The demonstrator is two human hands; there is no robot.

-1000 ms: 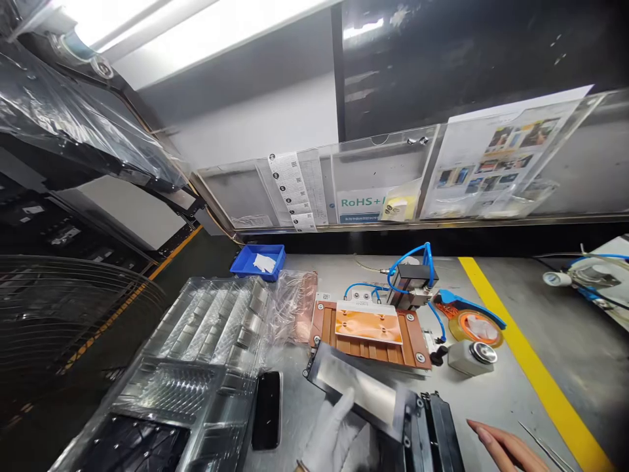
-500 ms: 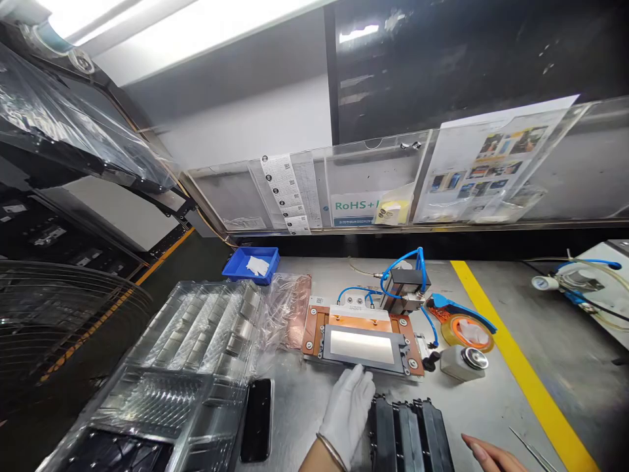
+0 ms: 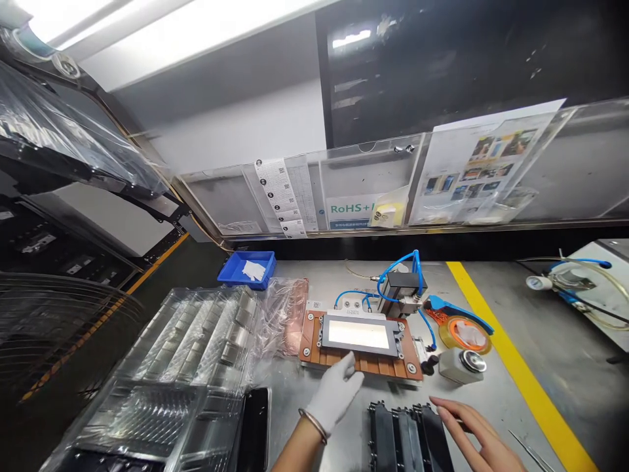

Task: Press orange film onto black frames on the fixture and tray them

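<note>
My left hand [image 3: 339, 393], in a white glove, is at the front edge of a brown fixture [image 3: 339, 362]. Its fingers are partly stretched out and it grips nothing. Just beyond the fingertips, a dark rectangular frame with a bright panel [image 3: 361, 334] lies on the fixture's rear part, leaving brown slots bare in front. My bare right hand [image 3: 474, 429] has its fingers extended and apart. Its fingertips are beside the nearest of several black long parts [image 3: 432, 439] at the bench's front; whether they touch is unclear.
Clear plastic trays [image 3: 196, 347] and a dark phone [image 3: 256, 419] are at left. Behind them sits a blue bin [image 3: 243, 265] with a white glove. To the right are a pneumatic cylinder block [image 3: 405, 288], a tape roll [image 3: 464, 334], a bottle [image 3: 462, 366] and tweezers [image 3: 531, 452].
The dark frame has shifted back on the fixture, exposing the slots in front. My left hand has drawn slightly left, and my right hand has come in toward the black parts.
</note>
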